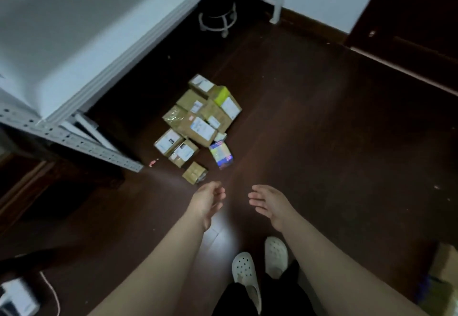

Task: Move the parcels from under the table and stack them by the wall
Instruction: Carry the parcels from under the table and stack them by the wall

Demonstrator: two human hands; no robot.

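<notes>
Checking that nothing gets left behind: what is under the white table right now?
A white ringed stool base stands in shadow under the table. The parcels lie on the floor beside its edge. Its top hides the rest.

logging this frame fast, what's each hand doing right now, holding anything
Left hand: open, fingers loosely curled, holding nothing, short of the parcels.
Right hand: open, fingers relaxed, holding nothing.

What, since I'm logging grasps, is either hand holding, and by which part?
Nothing is held: the left hand and the right hand are both open and empty, and neither touches the parcels.
</notes>
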